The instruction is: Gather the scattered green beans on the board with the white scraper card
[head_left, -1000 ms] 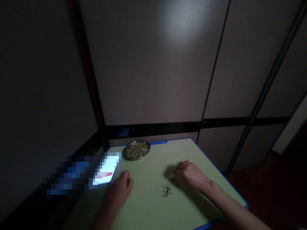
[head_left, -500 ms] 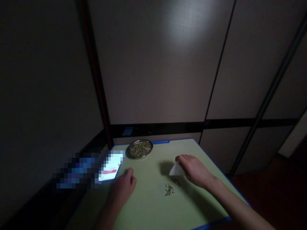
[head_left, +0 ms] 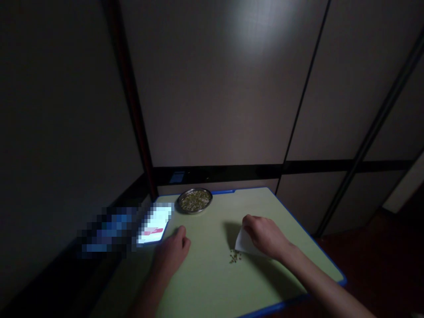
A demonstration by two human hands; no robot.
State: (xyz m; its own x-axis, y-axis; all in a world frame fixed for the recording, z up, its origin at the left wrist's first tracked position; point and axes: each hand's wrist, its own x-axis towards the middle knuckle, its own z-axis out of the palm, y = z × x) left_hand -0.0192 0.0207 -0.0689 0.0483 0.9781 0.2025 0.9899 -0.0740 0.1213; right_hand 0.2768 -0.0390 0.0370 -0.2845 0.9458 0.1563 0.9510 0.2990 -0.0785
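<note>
Here's the right hand [head_left: 265,235], grip pinching the white paper [head_left: 246,243], and a low, gently slanted edge along the worktop [head_left: 205,282] should keep those seeds [head_left: 235,256] from scattering. They're lying near-left of that grip, right by the paper's lower corner, touching or not I can't tell; over left, the left hand [head_left: 174,249] is curled, its finger closure unclear.
</note>
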